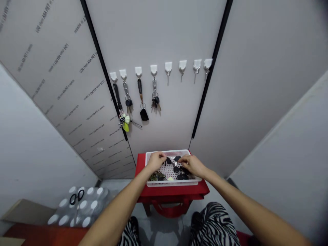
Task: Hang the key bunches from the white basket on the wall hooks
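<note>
A white plastic basket [172,183] sits in front of me with several black-headed keys [182,177] in it. Over its left part, my left hand [156,160] is closed, with a black-headed key [168,160] at its fingertips. My right hand [192,164] reaches in from the other side, fingers pinched at another dark-headed key [177,159]. Both hands stay low over the basket, a short gap between them. Below my left hand lies a bunch of brass-coloured keys [156,176]. My fingers partly hide what they grip.
The basket rests on a red-covered stool [170,193]. On the wall, white hooks [153,70] form a row; the left ones carry key bunches [155,99] and a dark key fob [144,114]. Black-handled scissors [77,197] lie on wrapped packs [89,205] at lower left.
</note>
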`<state>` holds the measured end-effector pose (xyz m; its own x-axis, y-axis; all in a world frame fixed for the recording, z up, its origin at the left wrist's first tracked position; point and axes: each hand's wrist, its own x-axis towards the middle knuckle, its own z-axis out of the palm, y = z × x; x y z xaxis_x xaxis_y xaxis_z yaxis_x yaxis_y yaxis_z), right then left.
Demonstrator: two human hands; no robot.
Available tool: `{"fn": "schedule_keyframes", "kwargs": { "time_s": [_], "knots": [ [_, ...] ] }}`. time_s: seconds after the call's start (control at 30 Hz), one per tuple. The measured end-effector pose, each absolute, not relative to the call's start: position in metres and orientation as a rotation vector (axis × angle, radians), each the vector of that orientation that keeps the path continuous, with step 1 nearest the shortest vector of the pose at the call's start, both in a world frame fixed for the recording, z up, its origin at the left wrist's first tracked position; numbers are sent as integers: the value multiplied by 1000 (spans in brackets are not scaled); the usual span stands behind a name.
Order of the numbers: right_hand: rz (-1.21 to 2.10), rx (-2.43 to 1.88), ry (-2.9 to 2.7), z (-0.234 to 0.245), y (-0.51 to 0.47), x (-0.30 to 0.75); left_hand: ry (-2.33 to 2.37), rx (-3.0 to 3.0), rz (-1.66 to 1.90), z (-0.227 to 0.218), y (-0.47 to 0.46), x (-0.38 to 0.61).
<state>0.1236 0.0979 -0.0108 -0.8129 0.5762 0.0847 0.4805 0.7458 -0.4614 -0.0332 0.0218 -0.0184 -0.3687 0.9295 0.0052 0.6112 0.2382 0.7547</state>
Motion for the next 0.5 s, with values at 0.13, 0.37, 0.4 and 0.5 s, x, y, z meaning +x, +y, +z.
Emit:
{"fn": "schedule_keyframes", "kwargs": {
  "time_s": [0.13, 0.37, 0.4, 0.5],
  "knots": [
    [629, -849, -2975, -3, 98, 126, 2031, 1396, 975, -7, 21, -39],
    [366, -648, -3081, -21, 97, 119, 2113, 1514, 841, -6, 15, -45],
    [421, -634, -3007, -20, 98, 118, 2142, 1549, 851, -7, 14, -45],
    [743, -695, -2650, -8, 103, 113, 2096, 1579, 961, -7, 13, -42]
  ]
}}
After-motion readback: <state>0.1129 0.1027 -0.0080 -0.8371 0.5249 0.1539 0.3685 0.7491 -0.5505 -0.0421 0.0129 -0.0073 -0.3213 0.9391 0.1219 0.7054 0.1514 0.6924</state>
